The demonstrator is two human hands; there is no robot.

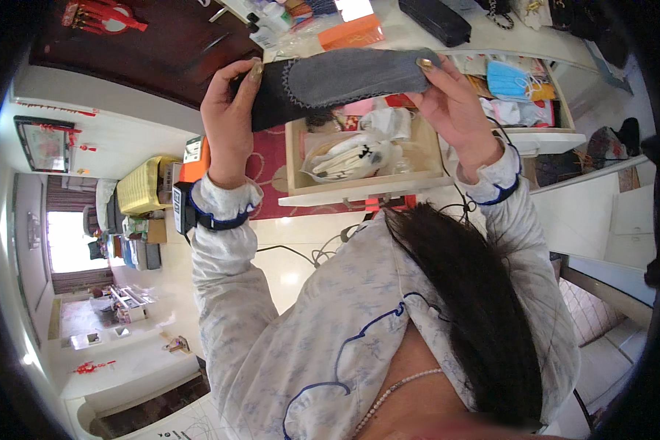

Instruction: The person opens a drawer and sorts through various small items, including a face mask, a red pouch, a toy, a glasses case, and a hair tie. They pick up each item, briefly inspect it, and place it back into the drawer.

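Note:
A dark fabric piece [357, 77], grey with a zigzag-stitched edge and black at its left end, is stretched between my two hands; it may be a sock or an insole. My left hand [231, 110] pinches the black end between thumb and fingers. At the grey end, my right hand [454, 102] grips with its thumb on top. Below the piece, an open wooden drawer [363, 184] holds white cloth items in a clear plastic bag [346, 159]. Another open drawer [539, 135] to the right contains a blue face mask [509, 80] and folded cloths.
Behind the drawers, a white countertop [385, 47] bears a black case [434, 22], an orange packet [351, 33] and bottles [261, 36]. A dark cable [286, 248] trails below the left drawer. A yellow-covered box [140, 187] stands farther left, near a red patterned rug [269, 159].

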